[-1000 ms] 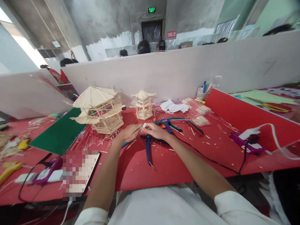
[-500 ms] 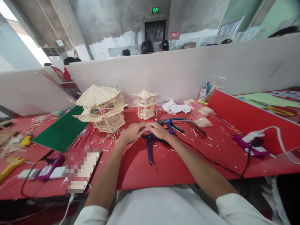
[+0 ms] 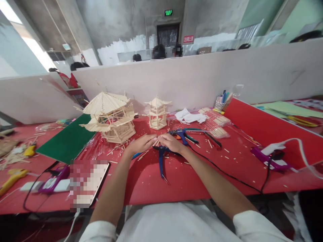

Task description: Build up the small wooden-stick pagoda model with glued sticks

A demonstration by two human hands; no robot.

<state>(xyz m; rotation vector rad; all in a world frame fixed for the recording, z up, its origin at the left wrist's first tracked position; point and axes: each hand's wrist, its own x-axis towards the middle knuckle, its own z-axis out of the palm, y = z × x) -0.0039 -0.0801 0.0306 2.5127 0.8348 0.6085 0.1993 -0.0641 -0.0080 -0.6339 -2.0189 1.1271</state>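
Observation:
My left hand (image 3: 141, 144) and my right hand (image 3: 171, 142) meet over the red table, fingertips touching and fingers closed. A few short pale wooden sticks (image 3: 156, 142) show between the fingertips, partly hidden by them. Just under the hands lies a blue-handled tool (image 3: 160, 162) with thin metal tips towards me. Beyond my right hand rests a blue glue gun (image 3: 181, 135), close to green-handled pliers (image 3: 192, 137). A small wooden-stick pavilion (image 3: 157, 117) stands upright behind the hands; a larger stick pavilion (image 3: 109, 117) stands to their left.
A green board (image 3: 67, 141) and a phone (image 3: 94, 185) lie to the left. White cloth (image 3: 190, 116) and bagged sticks (image 3: 217, 122) lie at the back right. A black cable (image 3: 227, 172) runs to a purple power strip (image 3: 271, 159). A pale partition (image 3: 186, 77) borders the table.
My fingers have shifted slightly at the fingertips, so the wooden sticks between them now show. My hands stay in nearly the same place; the camera view has moved a little.

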